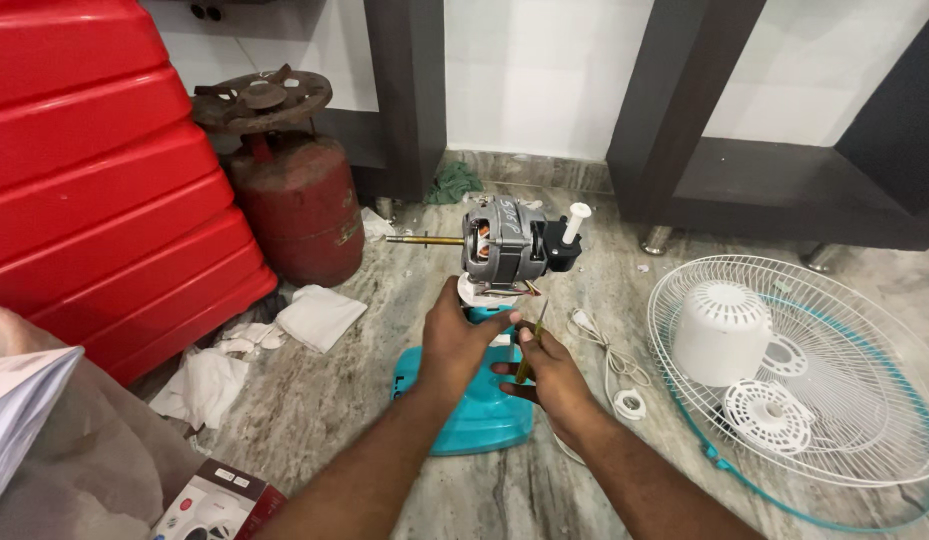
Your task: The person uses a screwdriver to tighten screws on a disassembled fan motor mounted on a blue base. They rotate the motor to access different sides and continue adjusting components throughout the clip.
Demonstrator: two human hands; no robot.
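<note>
A grey fan motor (504,243) with a brass shaft pointing left and a white knob on a black gearbox stands on a teal fan base (481,415) on the marble floor. My left hand (457,338) grips the neck just under the motor. My right hand (550,368) holds a thin screwdriver (530,344) with a yellowish handle, its tip pointing up toward the underside of the motor.
A white wire fan guard (834,420) lies at the right with a white motor cover (719,331) on it. A rusty red gas cylinder (302,205) and a large red plastic object (94,170) stand at left. White rags (319,315), a white cord (609,360) and a box (219,503) lie nearby.
</note>
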